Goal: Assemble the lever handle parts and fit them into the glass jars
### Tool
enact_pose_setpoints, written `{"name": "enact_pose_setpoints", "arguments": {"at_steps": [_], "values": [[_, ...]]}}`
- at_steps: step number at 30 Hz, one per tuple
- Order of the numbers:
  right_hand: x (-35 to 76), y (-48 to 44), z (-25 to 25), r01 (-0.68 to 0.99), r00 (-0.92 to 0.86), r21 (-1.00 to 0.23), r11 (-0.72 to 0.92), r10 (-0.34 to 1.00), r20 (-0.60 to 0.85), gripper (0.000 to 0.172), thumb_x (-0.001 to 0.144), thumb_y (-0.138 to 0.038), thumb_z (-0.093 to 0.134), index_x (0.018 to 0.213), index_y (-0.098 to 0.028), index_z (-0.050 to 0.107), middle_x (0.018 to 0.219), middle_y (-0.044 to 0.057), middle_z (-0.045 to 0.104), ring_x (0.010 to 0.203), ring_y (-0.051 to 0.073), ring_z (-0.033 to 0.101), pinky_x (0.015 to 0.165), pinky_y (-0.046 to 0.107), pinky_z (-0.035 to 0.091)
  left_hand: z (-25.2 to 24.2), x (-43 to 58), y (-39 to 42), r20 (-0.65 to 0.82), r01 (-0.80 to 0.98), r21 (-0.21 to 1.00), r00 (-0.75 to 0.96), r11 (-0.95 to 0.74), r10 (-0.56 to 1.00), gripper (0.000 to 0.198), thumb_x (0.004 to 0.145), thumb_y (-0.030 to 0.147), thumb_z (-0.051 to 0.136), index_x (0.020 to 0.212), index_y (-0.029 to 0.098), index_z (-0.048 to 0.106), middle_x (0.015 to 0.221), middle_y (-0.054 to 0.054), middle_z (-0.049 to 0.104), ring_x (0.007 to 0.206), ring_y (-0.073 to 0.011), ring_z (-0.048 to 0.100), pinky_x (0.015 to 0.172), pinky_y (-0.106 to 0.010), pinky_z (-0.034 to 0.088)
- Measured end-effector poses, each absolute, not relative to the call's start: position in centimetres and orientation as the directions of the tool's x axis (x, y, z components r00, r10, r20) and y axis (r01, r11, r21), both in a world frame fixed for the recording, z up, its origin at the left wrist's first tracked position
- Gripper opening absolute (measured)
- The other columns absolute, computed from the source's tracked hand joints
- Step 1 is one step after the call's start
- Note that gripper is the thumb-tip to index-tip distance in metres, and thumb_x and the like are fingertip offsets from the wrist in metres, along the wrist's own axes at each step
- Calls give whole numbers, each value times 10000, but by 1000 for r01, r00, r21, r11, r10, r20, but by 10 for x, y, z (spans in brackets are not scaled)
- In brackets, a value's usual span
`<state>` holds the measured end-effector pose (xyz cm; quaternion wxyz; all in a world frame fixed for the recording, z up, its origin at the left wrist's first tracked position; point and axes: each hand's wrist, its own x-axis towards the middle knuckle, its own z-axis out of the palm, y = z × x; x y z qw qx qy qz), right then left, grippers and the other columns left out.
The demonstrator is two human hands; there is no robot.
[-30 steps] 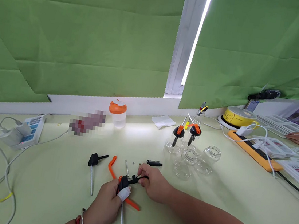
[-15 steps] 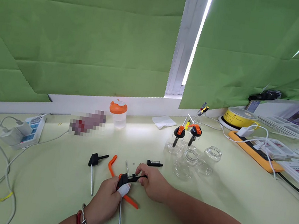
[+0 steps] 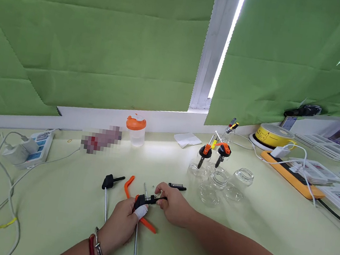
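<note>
A black plastic part [image 3: 146, 200] with a short metal pin on it is held above the table, its exact kind unclear. My left hand [image 3: 124, 222], with a white wrap on the thumb, grips the part's left end. The fingers of my right hand [image 3: 171, 203] close on its narrow right end. Under my hands are a metal rod [image 3: 136, 244] and an orange curved lever [image 3: 148, 225]; how they join the part is hidden. Another orange curved piece [image 3: 128, 184] lies just beyond. To the left rests a black head with a metal rod [image 3: 108, 182].
A black piece with a spring [image 3: 177, 186] lies beyond my right hand. Several glass jars [image 3: 210, 191] stand to the right, two with black-and-orange tools in them. An orange-lidded cup [image 3: 136, 131], power strips [image 3: 292, 175] and cables [image 3: 7, 198] are around.
The view has shifted slightly. My hands keep their grip on the black part, and the rod and orange lever beneath have moved a little up and left.
</note>
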<state>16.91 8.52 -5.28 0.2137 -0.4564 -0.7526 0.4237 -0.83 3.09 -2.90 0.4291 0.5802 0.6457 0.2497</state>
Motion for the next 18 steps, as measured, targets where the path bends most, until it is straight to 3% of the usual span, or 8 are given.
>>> {"name": "enact_pose_setpoints", "arguments": {"at_steps": [18], "values": [[169, 86, -54, 490, -494, -841, 229, 868, -51, 182, 767, -119, 484, 917, -219, 508, 685, -35, 492, 598, 106, 397, 534, 205, 279, -25, -6, 31, -238, 547, 811, -14, 207, 971, 303, 767, 473, 479, 605, 217, 465, 477, 26, 448, 580, -226, 548, 521, -287, 370]]}}
